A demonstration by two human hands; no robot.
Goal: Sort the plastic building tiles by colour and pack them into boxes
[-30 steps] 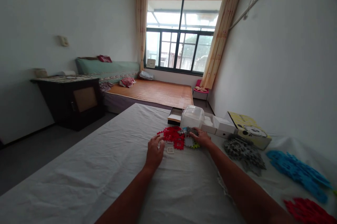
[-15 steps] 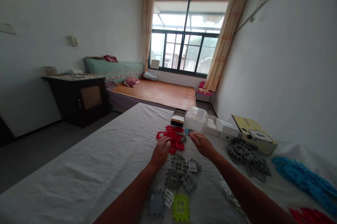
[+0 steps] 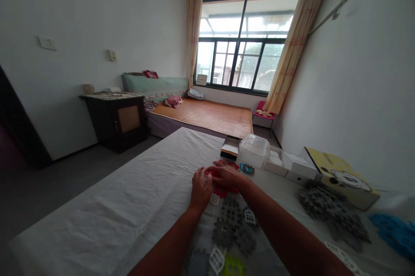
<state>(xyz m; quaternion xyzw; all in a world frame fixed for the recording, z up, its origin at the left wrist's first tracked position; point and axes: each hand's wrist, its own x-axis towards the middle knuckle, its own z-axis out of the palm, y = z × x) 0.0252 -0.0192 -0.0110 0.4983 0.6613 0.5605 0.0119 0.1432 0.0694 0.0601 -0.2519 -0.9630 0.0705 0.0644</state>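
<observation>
Red toothed plastic building pieces (image 3: pixel 221 193) lie in a heap on the white-covered table, largely hidden under my hands. My left hand (image 3: pixel 201 188) has its fingers curled at the left side of the heap, against a red building piece (image 3: pixel 212 173). My right hand (image 3: pixel 226 175) reaches across and grips that same piece from the right, its fingertips close to the left ones. Nearer me lie joined grey toothed pieces (image 3: pixel 228 215) with a white window insert (image 3: pixel 249 216) on the right. A blue and grey piece (image 3: pixel 247 169) sits just beyond my right wrist.
At the back stand a small black box (image 3: pixel 230 148), a clear plastic tub (image 3: pixel 253 150), white boxes (image 3: pixel 298 165) and a yellow box (image 3: pixel 340 176). Dark grey pieces (image 3: pixel 333 213) and blue pieces (image 3: pixel 395 232) are piled at right. A lime green piece (image 3: pixel 234 266) lies in front.
My right hand has moved left from beside the blue piece to the red heap. Both hands now meet at a red piece. The view has turned slightly left.
</observation>
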